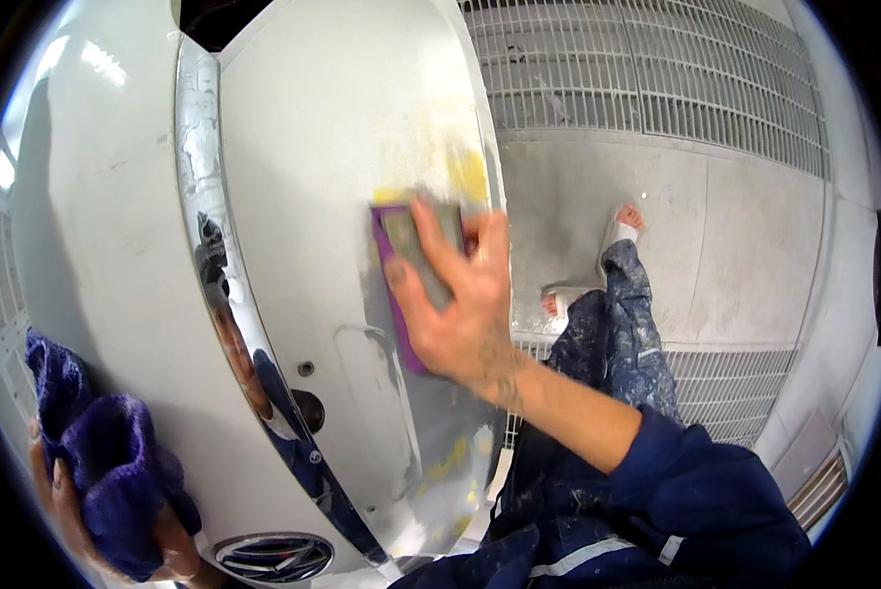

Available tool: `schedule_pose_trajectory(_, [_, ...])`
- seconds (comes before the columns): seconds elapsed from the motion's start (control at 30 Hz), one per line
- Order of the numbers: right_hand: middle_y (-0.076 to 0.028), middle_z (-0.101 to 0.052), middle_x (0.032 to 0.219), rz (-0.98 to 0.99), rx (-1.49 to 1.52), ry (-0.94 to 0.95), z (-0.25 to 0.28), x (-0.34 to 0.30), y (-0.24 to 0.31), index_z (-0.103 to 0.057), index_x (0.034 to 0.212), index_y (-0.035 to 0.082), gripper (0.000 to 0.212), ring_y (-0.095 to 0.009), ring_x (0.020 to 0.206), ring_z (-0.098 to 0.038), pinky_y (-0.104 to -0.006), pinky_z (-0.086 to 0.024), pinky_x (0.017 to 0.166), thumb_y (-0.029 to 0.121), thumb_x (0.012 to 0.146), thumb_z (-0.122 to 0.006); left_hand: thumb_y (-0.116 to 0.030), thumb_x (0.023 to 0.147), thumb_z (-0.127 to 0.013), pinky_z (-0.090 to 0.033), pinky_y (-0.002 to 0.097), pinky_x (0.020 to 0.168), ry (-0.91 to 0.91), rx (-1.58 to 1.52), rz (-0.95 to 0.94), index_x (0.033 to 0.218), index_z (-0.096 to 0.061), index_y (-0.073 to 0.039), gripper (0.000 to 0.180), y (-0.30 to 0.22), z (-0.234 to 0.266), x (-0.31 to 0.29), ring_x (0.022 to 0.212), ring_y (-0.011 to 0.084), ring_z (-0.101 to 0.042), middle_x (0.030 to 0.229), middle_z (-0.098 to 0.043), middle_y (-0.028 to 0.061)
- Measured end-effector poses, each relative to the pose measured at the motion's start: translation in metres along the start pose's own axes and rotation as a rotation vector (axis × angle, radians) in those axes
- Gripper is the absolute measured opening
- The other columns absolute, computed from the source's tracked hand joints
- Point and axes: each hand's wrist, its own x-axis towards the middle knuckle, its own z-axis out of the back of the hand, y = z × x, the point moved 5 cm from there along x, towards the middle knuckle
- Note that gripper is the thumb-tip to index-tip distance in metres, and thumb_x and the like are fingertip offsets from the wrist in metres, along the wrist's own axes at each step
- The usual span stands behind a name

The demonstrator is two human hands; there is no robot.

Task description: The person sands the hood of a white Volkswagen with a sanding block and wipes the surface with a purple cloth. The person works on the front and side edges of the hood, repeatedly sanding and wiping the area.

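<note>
My right hand is wrapped over a sanding block, grey on top with a purple edge. The block lies flat against a white car body panel. Yellow patches and dull grey areas show on the panel around it. At the lower left, a bunched blue-purple cloth is gripped in my left hand. Cloth and hand are against the white bodywork, and part of that hand is hidden behind the folds.
A shiny chrome strip runs down the bodywork between my hands. Below it sits a round chrome emblem, and a dark round hole is near the strip. Metal floor grates and a grey floor lie to the right.
</note>
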Motion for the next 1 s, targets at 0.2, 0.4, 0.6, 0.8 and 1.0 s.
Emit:
schedule_pose_trajectory(0.2, [-0.024,-0.049,0.108,0.053,-0.028,-0.164,-0.007,0.081,-0.016,-0.071,0.135,-0.005,0.053,-0.038,0.102,-0.05,-0.0477,-0.043,0.091,0.023,0.091,-0.079,-0.033,0.098,-0.073,-0.051,0.0618,0.118,-0.003,-0.014,-0.024,0.159,-0.049,-0.006,0.07,-0.008,-0.009,-0.001,0.146,0.05,-0.053,0.161,-0.051,0.0274])
schedule_pose_trajectory(0.4, [-0.024,-0.048,0.107,0.016,0.035,-0.063,0.0,0.025,0.001,-0.072,0.134,-0.004,0.051,-0.039,0.103,-0.049,-0.0475,-0.043,0.093,0.022,0.091,-0.08,-0.039,0.097,-0.072,-0.052,0.0598,0.117,-0.057,-0.074,0.023,0.158,-0.048,-0.004,0.075,-0.01,0.002,0.004,0.142,0.0493,-0.057,0.157,-0.053,0.0301])
schedule_pose_trajectory(0.6, [-0.024,-0.048,0.108,0.063,-0.101,-0.186,-0.005,0.083,-0.009,-0.071,0.136,-0.004,0.054,-0.039,0.102,-0.049,-0.0483,-0.044,0.092,0.026,0.092,-0.079,-0.062,0.098,-0.063,-0.052,0.0642,0.115,0.037,0.018,0.014,0.158,-0.048,-0.004,0.085,-0.031,-0.007,0.017,0.141,0.0512,-0.057,0.157,-0.052,0.0313])
schedule_pose_trajectory(0.8, [-0.025,-0.049,0.107,0.139,-0.117,-0.073,0.0,0.034,0.009,-0.07,0.137,-0.003,0.055,-0.04,0.1,-0.051,-0.0498,-0.045,0.088,0.025,0.091,-0.079,-0.071,0.096,-0.062,-0.049,0.0684,0.115,0.008,-0.078,-0.047,0.158,-0.049,-0.004,0.091,-0.008,0.008,0.012,0.144,0.0519,-0.053,0.158,-0.052,0.0309])
schedule_pose_trajectory(1.0, [-0.026,-0.049,0.109,0.158,-0.161,-0.244,-0.02,0.109,-0.012,-0.067,0.139,-0.003,0.056,-0.041,0.1,-0.052,-0.0506,-0.046,0.087,0.027,0.092,-0.076,-0.054,0.1,-0.066,-0.046,0.0671,0.119,0.018,0.097,-0.112,0.159,-0.049,-0.006,0.078,-0.012,-0.002,0.009,0.145,0.0517,-0.053,0.159,-0.051,0.0301])
